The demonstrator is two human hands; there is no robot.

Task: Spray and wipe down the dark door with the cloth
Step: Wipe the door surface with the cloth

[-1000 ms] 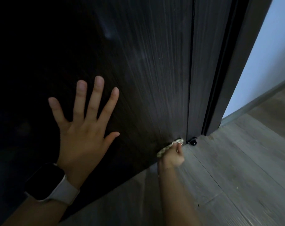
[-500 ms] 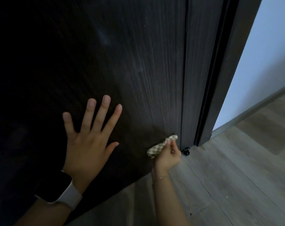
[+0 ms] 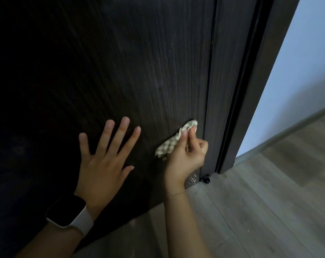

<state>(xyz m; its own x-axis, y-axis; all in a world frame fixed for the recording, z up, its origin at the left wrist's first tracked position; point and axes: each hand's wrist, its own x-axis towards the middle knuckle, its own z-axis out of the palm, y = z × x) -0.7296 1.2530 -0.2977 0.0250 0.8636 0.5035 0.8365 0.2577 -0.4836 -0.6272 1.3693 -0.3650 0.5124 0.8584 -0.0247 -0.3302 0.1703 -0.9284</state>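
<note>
Left hand (image 3: 104, 164): fully spread, all 5 fingers straight and fanned apart, palm laid flat against the lower part of the dark door (image 3: 139, 71). It holds nothing. A smartwatch (image 3: 64, 211) with a dark screen and a pale strap sits on the left wrist.

Right hand (image 3: 185, 155): fingers curled, gripping a crumpled cloth (image 3: 169, 146) and pressing it against the door face. The thumb and the fingers beside it lie along the cloth's upper part; the remaining fingers are folded toward the palm. A thin bracelet (image 3: 174, 194) circles the right wrist.

Cloth: pale, with a small checked or waffle texture, bunched into a long strip that runs diagonally from lower left to upper right. Its upper end lies just beside the door's right-hand vertical edge; its lower end sticks out to the left of the right hand. The cloth sits low on the door, above the bottom edge.

Door: dark wood grain with fine vertical streaks; the left portion is in deep shadow. A dark door frame (image 3: 251, 108) stands just to its right. A small black door stop (image 3: 206, 178) sits at floor level near the door's bottom right corner.

Surroundings: grey-brown wood plank floor (image 3: 260, 211), pale wall (image 3: 303, 71) with a skirting board at right
</note>
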